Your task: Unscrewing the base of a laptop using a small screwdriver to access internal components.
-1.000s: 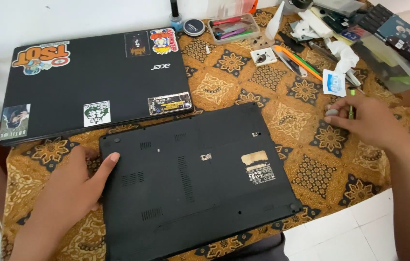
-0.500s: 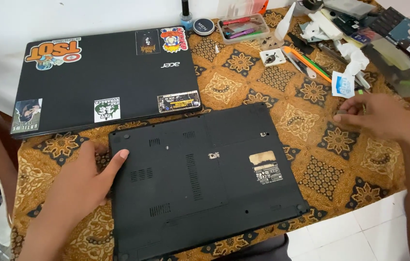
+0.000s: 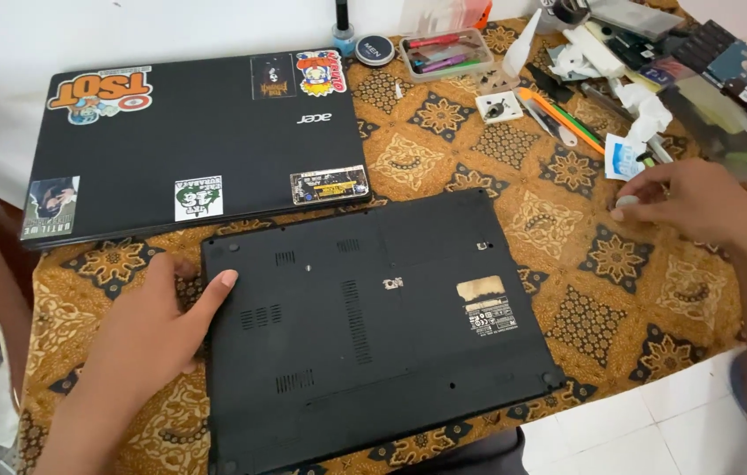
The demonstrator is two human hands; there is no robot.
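Observation:
A black laptop (image 3: 373, 334) lies upside down on the batik cloth, its vented underside with a small white label facing up. My left hand (image 3: 149, 339) rests flat against the laptop's left edge, thumb lying on the corner of the base. My right hand (image 3: 699, 204) is off to the laptop's right, palm down on the cloth. Its fingertips are closed on a small pale object (image 3: 627, 201) that is too small to identify.
A second closed black laptop (image 3: 197, 141) covered in stickers lies behind the first. At the back right are a clear tray of pens (image 3: 440, 54), an orange-handled tool (image 3: 560, 107), white paper scraps, a round black tin (image 3: 374, 48) and dark boxes. The table's edge and white floor tiles (image 3: 646, 431) are at bottom right.
My right hand has slid a little farther right and back, away from the upside-down laptop. My left hand stays at the laptop's left edge.

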